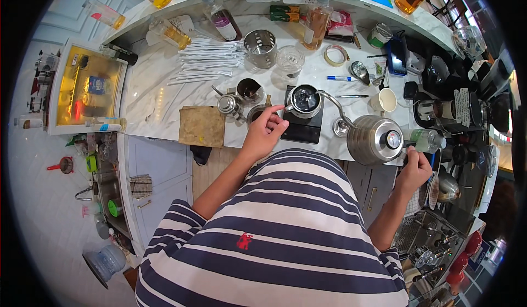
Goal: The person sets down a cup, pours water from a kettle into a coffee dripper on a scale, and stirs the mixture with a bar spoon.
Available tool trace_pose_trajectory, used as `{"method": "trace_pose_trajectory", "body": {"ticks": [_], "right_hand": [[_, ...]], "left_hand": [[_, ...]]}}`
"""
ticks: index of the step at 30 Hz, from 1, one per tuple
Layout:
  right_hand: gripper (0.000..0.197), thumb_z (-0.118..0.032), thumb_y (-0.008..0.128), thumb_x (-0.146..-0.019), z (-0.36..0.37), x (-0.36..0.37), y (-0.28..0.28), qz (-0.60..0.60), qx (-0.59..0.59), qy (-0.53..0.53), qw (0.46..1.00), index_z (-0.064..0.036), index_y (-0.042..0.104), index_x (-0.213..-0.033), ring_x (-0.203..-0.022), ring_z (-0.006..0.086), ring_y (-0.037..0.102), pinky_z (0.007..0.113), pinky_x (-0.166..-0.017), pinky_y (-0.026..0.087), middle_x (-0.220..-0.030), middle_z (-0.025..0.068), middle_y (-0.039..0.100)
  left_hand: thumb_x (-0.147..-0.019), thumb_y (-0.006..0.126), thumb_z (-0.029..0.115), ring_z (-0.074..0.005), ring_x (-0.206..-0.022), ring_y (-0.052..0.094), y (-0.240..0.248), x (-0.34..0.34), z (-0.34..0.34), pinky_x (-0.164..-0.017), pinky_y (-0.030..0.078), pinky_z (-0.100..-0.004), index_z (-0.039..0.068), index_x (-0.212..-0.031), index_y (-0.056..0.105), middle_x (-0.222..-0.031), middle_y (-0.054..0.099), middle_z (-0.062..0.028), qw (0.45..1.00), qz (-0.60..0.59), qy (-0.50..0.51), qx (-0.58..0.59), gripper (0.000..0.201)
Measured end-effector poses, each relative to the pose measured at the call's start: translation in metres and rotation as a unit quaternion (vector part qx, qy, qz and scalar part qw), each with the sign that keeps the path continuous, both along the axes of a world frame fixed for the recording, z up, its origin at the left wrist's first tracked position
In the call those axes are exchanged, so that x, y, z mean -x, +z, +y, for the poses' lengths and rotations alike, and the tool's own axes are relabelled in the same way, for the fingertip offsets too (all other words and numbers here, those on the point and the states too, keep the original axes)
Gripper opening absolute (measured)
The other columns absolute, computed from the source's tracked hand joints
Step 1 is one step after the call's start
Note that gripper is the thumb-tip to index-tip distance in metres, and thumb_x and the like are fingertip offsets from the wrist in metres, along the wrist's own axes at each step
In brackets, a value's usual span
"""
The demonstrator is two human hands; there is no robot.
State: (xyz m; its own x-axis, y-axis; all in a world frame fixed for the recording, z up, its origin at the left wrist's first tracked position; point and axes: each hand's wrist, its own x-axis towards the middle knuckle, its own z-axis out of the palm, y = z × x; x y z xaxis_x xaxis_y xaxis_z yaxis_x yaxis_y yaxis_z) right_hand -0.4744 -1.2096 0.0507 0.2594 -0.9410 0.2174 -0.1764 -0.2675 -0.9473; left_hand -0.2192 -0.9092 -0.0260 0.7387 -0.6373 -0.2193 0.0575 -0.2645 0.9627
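Note:
My right hand (415,171) is closed around the handle of a steel gooseneck kettle (366,142), which has a round dial on its lid. The kettle tilts, and its thin spout reaches left to the rim of a small steel cup (303,113) with dark contents. That cup stands on a black scale (302,133). My left hand (265,134) is beside the cup, its index fingertip at the cup's left side and the thumb apart from it. Whether the other fingers touch anything is hidden. Left of this hand are a small lidded steel pot (229,105) and a steel pitcher (250,91).
A brown cloth (202,126) lies at the counter's front edge. Behind are wrapped straws (206,60), a perforated steel canister (260,48), a glass jar (290,61) and several bottles. A paper cup (383,101), blue marker (341,78) and tape roll (336,55) are to the right.

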Motion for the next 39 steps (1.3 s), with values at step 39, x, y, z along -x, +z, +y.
{"method": "trace_pose_trajectory", "body": {"ticks": [39], "right_hand": [[0.049, -0.008, 0.071, -0.094, 0.091, 0.013, 0.01, 0.034, 0.009, -0.112, 0.993, -0.0078, 0.039, -0.058, -0.06, 0.0028, 0.029, 0.029, -0.055, 0.018, -0.062, -0.0099, 0.036]], "left_hand": [[-0.101, 0.07, 0.016, -0.0078, -0.089, 0.06, 0.004, -0.047, 0.018, -0.081, 0.05, -0.0249, 0.006, -0.14, 0.061, -0.103, 0.068, -0.0023, 0.998, 0.031, -0.048, 0.035, 0.041]]}}
